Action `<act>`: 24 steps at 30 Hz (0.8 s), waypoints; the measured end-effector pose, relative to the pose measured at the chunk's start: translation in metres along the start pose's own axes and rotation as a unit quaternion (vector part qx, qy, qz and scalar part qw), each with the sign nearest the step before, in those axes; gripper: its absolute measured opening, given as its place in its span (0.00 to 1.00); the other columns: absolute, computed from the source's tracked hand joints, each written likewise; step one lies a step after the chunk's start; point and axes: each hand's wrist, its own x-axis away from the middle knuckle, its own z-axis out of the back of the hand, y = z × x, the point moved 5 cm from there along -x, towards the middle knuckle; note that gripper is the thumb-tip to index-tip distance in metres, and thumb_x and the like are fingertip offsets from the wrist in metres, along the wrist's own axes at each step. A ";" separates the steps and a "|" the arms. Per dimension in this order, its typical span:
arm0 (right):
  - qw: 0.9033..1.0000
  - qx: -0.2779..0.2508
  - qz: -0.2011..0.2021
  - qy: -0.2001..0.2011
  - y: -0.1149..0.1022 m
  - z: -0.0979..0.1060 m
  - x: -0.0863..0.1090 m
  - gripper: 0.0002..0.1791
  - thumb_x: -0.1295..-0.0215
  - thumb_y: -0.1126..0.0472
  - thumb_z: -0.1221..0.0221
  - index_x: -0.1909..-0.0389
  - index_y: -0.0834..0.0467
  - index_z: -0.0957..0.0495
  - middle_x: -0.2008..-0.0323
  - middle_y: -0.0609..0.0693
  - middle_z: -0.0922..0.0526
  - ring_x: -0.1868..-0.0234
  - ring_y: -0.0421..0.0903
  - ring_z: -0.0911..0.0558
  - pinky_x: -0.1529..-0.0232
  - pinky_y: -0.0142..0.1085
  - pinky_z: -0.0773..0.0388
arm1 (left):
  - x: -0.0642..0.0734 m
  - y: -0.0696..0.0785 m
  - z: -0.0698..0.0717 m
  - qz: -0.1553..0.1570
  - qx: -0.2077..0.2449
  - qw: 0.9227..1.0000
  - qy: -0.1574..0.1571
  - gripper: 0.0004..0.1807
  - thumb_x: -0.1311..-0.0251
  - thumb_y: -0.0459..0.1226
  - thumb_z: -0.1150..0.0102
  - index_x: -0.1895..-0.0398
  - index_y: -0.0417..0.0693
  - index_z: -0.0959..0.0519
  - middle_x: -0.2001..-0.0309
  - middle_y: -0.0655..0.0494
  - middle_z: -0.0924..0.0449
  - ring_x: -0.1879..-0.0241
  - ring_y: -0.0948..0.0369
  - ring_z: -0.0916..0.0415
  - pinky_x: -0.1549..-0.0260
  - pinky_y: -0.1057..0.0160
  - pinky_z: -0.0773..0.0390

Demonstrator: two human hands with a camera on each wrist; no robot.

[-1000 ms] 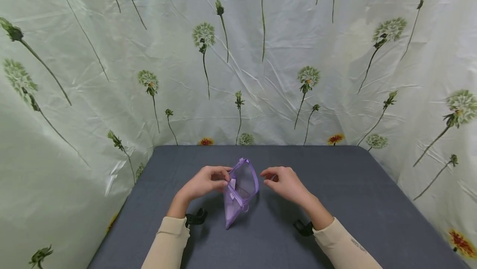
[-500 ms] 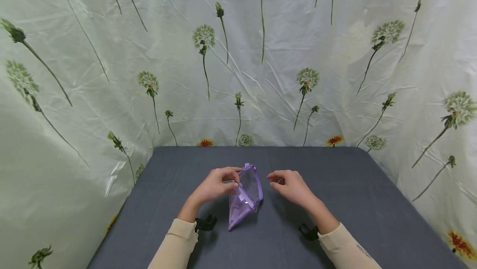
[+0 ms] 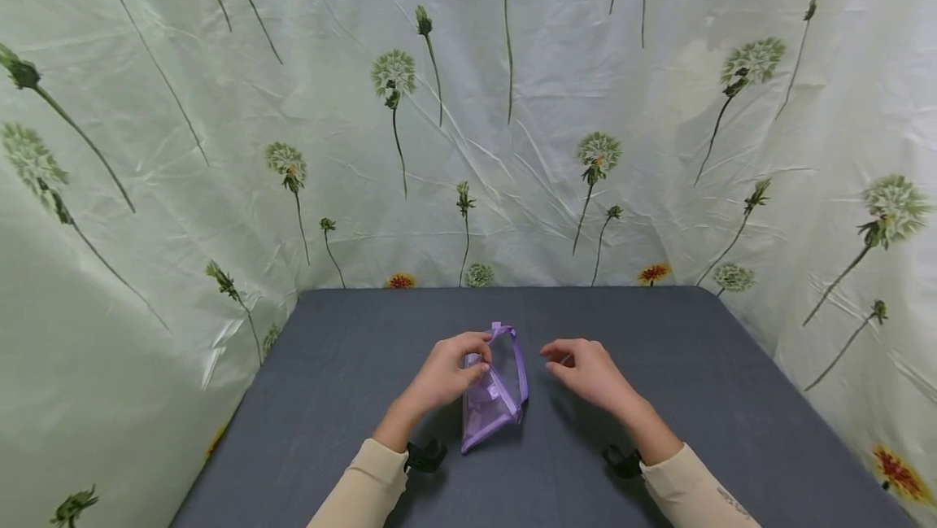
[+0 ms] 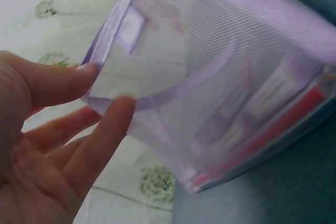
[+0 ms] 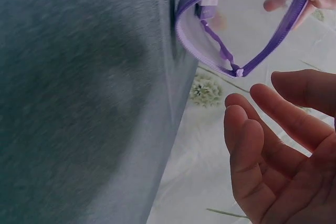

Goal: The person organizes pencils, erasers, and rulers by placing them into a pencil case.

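A purple see-through mesh zip pouch (image 3: 485,421) stands tilted on the table, its zipped mouth gaping. My left hand (image 3: 450,372) pinches the pouch's rim between thumb and fingers. Through the mesh in the left wrist view, a long red strip-like item (image 4: 286,129) and pale purple-and-white items (image 4: 262,98) show inside; their kinds are unclear. My right hand (image 3: 589,369) hovers to the right of the pouch, fingers loosely bent and holding nothing. In the right wrist view, the pouch's purple zipper edge (image 5: 185,35) lies just beyond the right fingertips.
A dark grey table (image 3: 351,333) extends around both hands. Behind it and at the sides hangs a pale curtain (image 3: 329,89) printed with dandelions. A dark strap-like device (image 3: 426,456) sits at the left wrist, and another (image 3: 621,461) at the right.
My left hand and the pouch have shifted to the right, and the pouch has turned slightly. My right hand has also drifted right, staying apart from it.
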 end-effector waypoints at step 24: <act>1.000 0.003 -0.015 -0.024 0.024 0.004 0.014 0.11 0.34 0.63 0.35 0.51 0.54 0.14 0.62 0.42 0.15 0.65 0.42 0.18 0.64 0.40 0.21 | 0.018 -0.017 -0.048 0.006 -0.195 0.978 -0.078 0.27 0.35 0.42 0.34 0.33 0.49 0.26 0.33 0.49 0.29 0.30 0.47 0.37 0.37 0.46 0.32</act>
